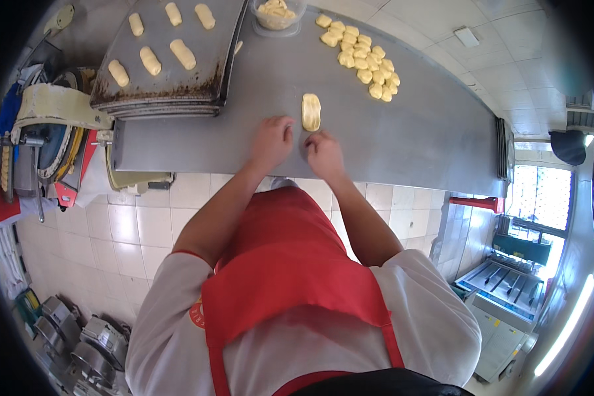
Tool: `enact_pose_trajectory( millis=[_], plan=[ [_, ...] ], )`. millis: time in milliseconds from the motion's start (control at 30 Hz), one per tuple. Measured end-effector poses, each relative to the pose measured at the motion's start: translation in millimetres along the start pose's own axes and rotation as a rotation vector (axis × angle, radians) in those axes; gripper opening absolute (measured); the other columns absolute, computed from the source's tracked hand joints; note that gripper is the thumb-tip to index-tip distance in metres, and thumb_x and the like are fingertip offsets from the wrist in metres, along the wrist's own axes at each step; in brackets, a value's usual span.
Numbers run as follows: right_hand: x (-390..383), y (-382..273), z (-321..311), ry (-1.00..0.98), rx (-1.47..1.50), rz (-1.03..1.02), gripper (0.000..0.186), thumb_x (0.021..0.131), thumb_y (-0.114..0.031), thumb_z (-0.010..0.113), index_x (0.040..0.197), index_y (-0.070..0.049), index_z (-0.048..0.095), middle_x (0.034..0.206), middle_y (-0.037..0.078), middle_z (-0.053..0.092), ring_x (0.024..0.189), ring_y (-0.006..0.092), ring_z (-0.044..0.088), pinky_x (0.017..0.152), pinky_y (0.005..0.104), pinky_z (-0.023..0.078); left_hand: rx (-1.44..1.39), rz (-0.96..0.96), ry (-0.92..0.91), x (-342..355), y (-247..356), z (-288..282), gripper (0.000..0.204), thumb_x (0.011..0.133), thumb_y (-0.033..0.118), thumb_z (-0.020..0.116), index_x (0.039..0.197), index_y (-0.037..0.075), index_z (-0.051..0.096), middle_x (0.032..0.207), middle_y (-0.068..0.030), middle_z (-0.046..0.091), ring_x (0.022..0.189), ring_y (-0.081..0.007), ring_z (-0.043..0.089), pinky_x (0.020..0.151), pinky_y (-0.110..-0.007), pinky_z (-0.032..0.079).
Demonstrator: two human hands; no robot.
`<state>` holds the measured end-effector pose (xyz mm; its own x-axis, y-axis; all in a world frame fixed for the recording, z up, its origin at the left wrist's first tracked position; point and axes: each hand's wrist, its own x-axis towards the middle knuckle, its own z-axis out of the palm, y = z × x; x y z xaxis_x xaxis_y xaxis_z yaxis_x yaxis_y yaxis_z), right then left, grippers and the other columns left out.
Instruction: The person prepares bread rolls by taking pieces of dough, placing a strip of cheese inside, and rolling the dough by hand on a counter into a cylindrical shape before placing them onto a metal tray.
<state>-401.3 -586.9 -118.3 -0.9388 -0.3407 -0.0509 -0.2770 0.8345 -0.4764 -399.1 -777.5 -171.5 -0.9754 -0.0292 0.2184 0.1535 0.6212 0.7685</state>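
Note:
A flattened oblong of pale yellow dough (311, 112) lies lengthwise on the grey metal worktable (409, 142), just beyond my hands. My left hand (272, 140) is closed to the left of the dough, apart from it, its fingers curled inward. Close to the dough's near end is my right hand (325, 156), with thumb and fingers bent together. What either hand holds, if anything, is hidden. Farther off to the right sits a cluster of small dough lumps (363, 59). At the far left, several shaped dough rolls (150, 60) rest in rows on a dark baking tray (168, 89).
More trays are stacked under the top one, covering the table's left end. A clear plastic tub (277, 20) with dough pieces stands at the back. Machinery with a cream cover (59, 109) stands left of the table, and a grey metal machine (501, 297) at lower right.

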Motion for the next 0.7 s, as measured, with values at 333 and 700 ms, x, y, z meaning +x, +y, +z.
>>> enact_pose_trajectory(
  millis=[333, 700],
  plan=[
    [-32.3, 20.8, 12.8, -0.259, -0.455, 0.110, 0.079, 0.102, -0.021, 0.056, 0.174, -0.013, 0.025, 0.183, 0.006, 0.021, 0.166, 0.0414, 0.022, 0.131, 0.0681, 0.017, 0.501, 0.346, -0.412, -20.2, 19.2, 5.2, 0.050, 0.107, 0.035, 0.056, 0.154, 0.018, 0.061, 0.168, 0.0037, 0.049, 0.161, -0.0308, 0.037, 0.130, -0.075, 0.008],
    [-30.0, 22.4, -31.2, -0.436, -0.367, 0.091, 0.079, 0.099, -0.021, 0.056, 0.173, -0.013, 0.029, 0.180, 0.009, 0.030, 0.164, 0.0470, 0.024, 0.131, 0.0689, 0.014, 0.583, 0.275, -0.615, -10.0, 38.8, -18.6, 0.057, 0.107, 0.042, 0.056, 0.158, 0.016, 0.056, 0.162, -0.0033, 0.057, 0.155, -0.0334, 0.047, 0.127, -0.078, 0.001]
  ],
)
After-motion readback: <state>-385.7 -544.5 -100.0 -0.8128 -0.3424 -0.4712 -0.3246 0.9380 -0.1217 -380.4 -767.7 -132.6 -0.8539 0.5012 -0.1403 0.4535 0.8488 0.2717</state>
